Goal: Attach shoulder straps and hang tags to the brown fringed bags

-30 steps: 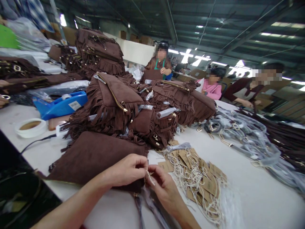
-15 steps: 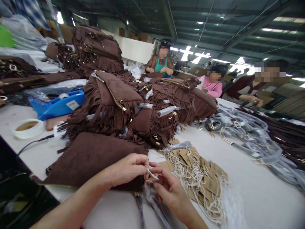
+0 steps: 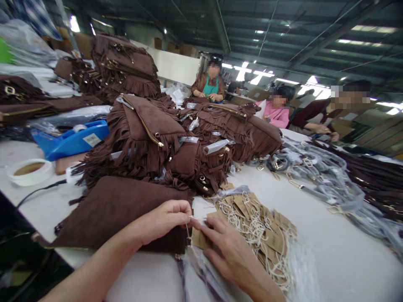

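My left hand (image 3: 168,216) is closed in a pinch on a thin white string (image 3: 188,230), above the right edge of a flat brown suede bag (image 3: 116,209). The string runs down toward a small metal clasp on a strap wrapped in clear plastic (image 3: 201,268). My right hand (image 3: 228,247) reaches in from the right, its index fingertip by the string. A brown paper tag (image 3: 200,239) shows between its fingers and thumb, which partly cover it. Beside this hand lies a pile of brown tags with white strings (image 3: 252,222).
Fringed brown bags (image 3: 151,121) are heaped behind my hands. At left are a blue tape dispenser (image 3: 71,140) and a white tape roll (image 3: 30,172). Plastic-wrapped straps (image 3: 317,167) lie at right. Several people work across the table, including one in a green apron (image 3: 210,89).
My right hand has turned palm-down and spread lower over the strap. A brown tag now shows under its fingers. My left hand keeps pinching the string, and the view has shifted slightly.
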Tool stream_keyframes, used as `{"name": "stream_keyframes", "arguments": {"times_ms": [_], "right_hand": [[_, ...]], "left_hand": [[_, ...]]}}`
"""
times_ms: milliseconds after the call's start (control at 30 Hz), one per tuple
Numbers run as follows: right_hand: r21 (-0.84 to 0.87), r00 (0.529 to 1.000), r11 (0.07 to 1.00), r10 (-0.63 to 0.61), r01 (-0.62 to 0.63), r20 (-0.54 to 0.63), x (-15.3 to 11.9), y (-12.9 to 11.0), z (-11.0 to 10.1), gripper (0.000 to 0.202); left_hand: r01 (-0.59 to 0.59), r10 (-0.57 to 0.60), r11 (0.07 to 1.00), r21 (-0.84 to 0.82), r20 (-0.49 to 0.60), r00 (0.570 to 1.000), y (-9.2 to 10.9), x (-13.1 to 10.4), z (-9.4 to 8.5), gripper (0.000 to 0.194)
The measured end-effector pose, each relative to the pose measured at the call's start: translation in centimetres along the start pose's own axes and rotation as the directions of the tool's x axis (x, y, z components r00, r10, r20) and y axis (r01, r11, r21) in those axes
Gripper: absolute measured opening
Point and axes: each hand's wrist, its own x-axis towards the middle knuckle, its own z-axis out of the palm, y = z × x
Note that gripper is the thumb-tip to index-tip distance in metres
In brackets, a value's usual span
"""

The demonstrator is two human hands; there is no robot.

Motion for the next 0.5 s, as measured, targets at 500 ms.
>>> {"name": "stream_keyframes", "arguments": {"times_ms": [500], "right_hand": [[0.249,0.951,0.968,0.112,-0.039,-0.287,0.0,-0.7,0.0,0.007]], "left_hand": [[0.010,-0.010,1.000,0.003,0.086,0.996,0.3,-0.5,1.2,0.014]]}}
